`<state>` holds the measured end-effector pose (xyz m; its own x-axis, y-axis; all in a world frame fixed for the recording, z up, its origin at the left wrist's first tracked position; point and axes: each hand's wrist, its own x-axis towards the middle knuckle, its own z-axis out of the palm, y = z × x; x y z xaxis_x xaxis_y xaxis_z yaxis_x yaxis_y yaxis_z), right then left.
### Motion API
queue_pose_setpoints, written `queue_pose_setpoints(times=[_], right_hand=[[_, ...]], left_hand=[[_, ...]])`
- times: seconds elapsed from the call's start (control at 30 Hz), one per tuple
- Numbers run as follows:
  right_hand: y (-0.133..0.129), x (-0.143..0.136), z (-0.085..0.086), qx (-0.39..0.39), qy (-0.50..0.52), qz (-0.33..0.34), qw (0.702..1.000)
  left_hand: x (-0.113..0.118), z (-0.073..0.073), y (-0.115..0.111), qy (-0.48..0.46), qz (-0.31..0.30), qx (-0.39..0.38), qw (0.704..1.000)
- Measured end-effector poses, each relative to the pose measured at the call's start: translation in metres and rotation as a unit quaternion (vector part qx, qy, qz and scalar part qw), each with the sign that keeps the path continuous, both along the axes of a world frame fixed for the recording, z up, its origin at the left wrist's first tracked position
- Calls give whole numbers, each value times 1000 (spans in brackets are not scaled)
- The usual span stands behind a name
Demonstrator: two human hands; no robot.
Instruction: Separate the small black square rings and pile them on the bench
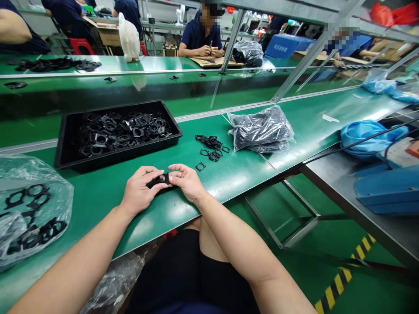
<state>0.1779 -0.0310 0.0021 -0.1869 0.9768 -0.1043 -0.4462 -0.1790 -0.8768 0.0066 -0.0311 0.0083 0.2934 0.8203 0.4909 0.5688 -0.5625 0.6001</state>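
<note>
Between both hands, just above the green bench near its front edge, is a small black plastic part with a round opening. My left hand pinches its left side between thumb and fingers. On the other side, my right hand grips the right end with thumb and forefinger. The fingers cover much of the part. Right of my hands lies a small pile of thin black rings with tabs, and one single ring lies closer. Behind my hands stands a black tray heaped with black frame-like parts.
A clear bag of black parts lies at the left. Sealed bags of dark parts rest at the right. Behind the tray runs a green conveyor carrying scattered pieces. A co-worker sits beyond it. A metal side table stands right.
</note>
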Motion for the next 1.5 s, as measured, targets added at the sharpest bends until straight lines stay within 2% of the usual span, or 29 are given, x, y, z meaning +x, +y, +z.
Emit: queue_pose_setpoints(times=[0.37, 0.53, 0.6, 0.67, 0.77, 0.83, 0.9, 1.1, 1.5], right_hand=[[-3, -2, 2, 34, -29, 5, 999], [-2, -4, -4, 38, -49, 10, 998], [-1, -5, -6, 35, -53, 1, 998], [0, -6, -6, 32, -49, -14, 998], [0, -6, -4, 29, -50, -27, 998], [0, -6, -4, 29, -58, -27, 998], [-1, -6, -4, 32, -68, -23, 997], [0, -6, -8, 45, -86, -8, 995], [1, -6, -11, 45, -69, 3, 997]], left_hand=[[-1, -5, -4, -59, 32, -46, 997], [-1, -4, -6, -60, 30, -47, 997], [0, -4, -6, -85, 22, -70, 994], [2, -5, -5, -164, 18, -131, 977], [2, -6, -1, -302, 36, -269, 914], [1, -5, 2, -342, 56, -340, 874], [0, -4, 4, -359, 74, -373, 852], [-3, 0, 4, -376, 83, -402, 830], [-5, 7, 3, -377, 26, -448, 810]])
